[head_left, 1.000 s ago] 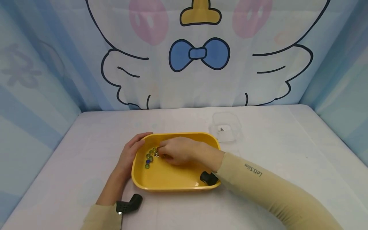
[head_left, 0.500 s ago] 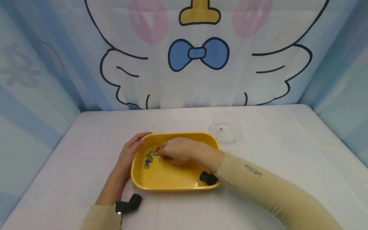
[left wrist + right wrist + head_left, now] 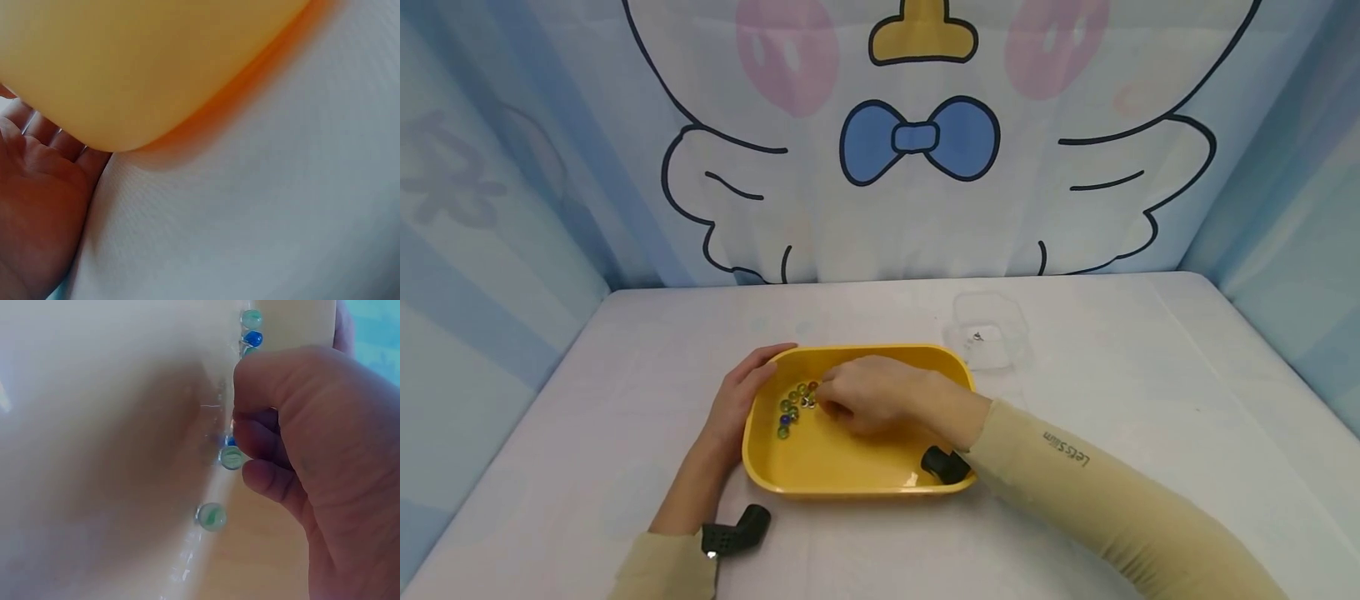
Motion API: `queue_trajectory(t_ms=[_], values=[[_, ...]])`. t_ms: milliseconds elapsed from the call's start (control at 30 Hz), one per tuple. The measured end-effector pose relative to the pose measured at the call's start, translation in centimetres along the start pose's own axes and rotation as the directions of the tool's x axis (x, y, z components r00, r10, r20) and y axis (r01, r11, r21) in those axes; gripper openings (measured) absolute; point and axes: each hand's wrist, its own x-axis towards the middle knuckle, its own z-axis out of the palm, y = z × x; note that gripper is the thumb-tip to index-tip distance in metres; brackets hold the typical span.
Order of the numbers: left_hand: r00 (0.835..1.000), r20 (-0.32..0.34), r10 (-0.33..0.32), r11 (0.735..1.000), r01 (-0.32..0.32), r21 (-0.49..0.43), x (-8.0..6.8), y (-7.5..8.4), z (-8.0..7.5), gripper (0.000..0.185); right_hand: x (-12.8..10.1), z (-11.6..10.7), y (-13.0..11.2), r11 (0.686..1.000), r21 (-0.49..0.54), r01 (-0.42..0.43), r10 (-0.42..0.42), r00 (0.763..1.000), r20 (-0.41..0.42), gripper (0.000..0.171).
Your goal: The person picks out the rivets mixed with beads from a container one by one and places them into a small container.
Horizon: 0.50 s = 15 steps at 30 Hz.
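"Let'sSlim" can be read on the right sleeve, marbles are gathered in the yellow tray just beside the curled right grip, whose hold cannot be told, and the tray's left end is touched by the left grip, fingers unclenched.

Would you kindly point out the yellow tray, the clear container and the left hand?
Yellow tray (image 3: 842,456), head view: bare floor.
Clear container (image 3: 994,346), head view: bare part near its middle.
Left hand (image 3: 734,408), head view: back of the hand.
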Motion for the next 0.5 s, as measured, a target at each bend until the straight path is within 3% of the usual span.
queue_trajectory(t_ms=[200, 500], values=[[1.000, -0.002, -0.006, 1.000, 0.006, 0.006, -0.1, 0.1, 0.0, 0.042, -0.3, -0.3, 0.0, 0.999, 0.038, 0.000, 0.001, 1.000, -0.025, 0.007], [1.000, 0.000, -0.007, 1.000, 0.007, -0.008, 0.0, 0.1, 0.1, 0.042, -1.1, -0.6, 0.5, 0.995, 0.099, 0.015, -0.003, 0.992, -0.128, 0.016]])
